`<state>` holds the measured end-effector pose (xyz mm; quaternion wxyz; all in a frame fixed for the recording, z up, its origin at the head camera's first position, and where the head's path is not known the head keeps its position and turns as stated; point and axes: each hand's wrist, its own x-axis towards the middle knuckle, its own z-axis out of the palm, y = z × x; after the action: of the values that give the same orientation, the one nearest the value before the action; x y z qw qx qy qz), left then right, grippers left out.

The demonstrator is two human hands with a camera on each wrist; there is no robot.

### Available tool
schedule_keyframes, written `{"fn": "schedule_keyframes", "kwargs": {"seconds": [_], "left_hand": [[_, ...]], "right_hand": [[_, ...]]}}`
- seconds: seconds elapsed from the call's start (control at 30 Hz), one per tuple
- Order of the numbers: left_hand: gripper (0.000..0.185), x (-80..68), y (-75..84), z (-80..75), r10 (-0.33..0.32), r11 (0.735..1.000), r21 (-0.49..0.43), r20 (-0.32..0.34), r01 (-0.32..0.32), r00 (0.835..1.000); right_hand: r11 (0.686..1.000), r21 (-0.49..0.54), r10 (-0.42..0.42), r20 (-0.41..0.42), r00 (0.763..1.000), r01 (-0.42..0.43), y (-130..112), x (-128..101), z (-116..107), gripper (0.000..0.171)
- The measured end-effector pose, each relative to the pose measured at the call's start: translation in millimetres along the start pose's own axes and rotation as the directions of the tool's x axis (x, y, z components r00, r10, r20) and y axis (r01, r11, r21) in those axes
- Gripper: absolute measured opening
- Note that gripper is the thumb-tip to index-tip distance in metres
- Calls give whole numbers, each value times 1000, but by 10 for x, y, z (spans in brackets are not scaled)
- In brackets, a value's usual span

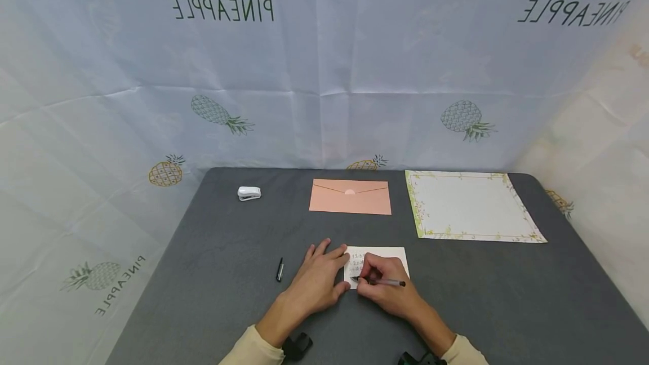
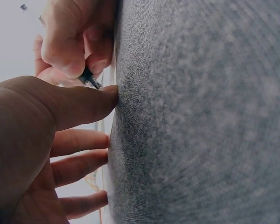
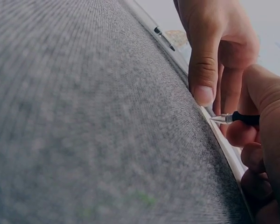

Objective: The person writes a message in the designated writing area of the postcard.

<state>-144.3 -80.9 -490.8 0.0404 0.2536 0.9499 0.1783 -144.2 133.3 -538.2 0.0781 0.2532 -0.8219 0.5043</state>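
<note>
A small white card (image 1: 382, 252) with lines of handwriting lies on the dark grey table. My right hand (image 1: 387, 289) holds a pen (image 1: 390, 282) between thumb and fingers, its tip at the card's left part, below the written lines. In the right wrist view the pen's dark grip (image 3: 246, 118) and metal tip show close up. My left hand (image 1: 315, 279) rests palm down with spread fingers, thumb and fingertips at the card's left edge. The left wrist view shows the left thumb (image 2: 86, 105) close beside the pen tip. My right hand covers the card's lower right.
A black pen cap (image 1: 280, 270) lies left of my left hand. Farther back are a white stapler (image 1: 249, 193) and a salmon-pink envelope (image 1: 350, 201). At the back right lies a large white sheet with a floral border (image 1: 471, 207). Behind the table hangs a pineapple-print cloth (image 1: 355, 61).
</note>
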Motion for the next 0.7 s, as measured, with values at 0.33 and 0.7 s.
{"fn": "schedule_keyframes", "kwargs": {"seconds": [0.33, 0.7], "left_hand": [[58, 0, 18, -5, -1, 1000, 11, 9, 1, 1000], [59, 10, 14, -6, -7, 1000, 14, 13, 7, 1000]], "right_hand": [[999, 27, -26, -50, 998, 27, -21, 0, -5, 35], [999, 22, -41, -36, 998, 42, 3, -8, -4, 35]]}}
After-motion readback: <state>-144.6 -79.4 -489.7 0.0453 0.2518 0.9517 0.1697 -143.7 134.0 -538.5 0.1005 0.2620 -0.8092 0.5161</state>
